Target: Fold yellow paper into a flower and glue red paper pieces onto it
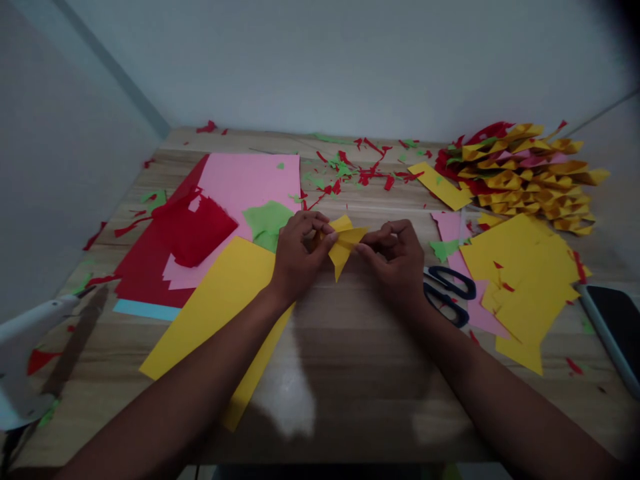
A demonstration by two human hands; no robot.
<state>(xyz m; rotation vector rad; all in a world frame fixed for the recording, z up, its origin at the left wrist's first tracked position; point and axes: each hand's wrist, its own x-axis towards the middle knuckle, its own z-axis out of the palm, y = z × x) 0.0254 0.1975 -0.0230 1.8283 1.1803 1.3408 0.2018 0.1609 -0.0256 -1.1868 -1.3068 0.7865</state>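
A small folded piece of yellow paper [345,241] with pointed ends is held over the middle of the table. My left hand [303,250] pinches its left side between thumb and fingers. At its right tip, my right hand [395,253] is closed, thumb against fingers. Just behind my right hand lie scissors [453,283] with dark blue handles, their blades partly hidden by it. A crumpled green paper piece [269,223] is beside my left hand. Under my left forearm lies a long yellow paper sheet [220,300].
Pink [250,177] and red sheets [145,267] lie at left, near a white glue gun [30,347]. Red and green scraps [370,173] litter the back. At right are a pile of folded yellow pieces [535,173], yellow sheets [530,280] and a phone [613,327].
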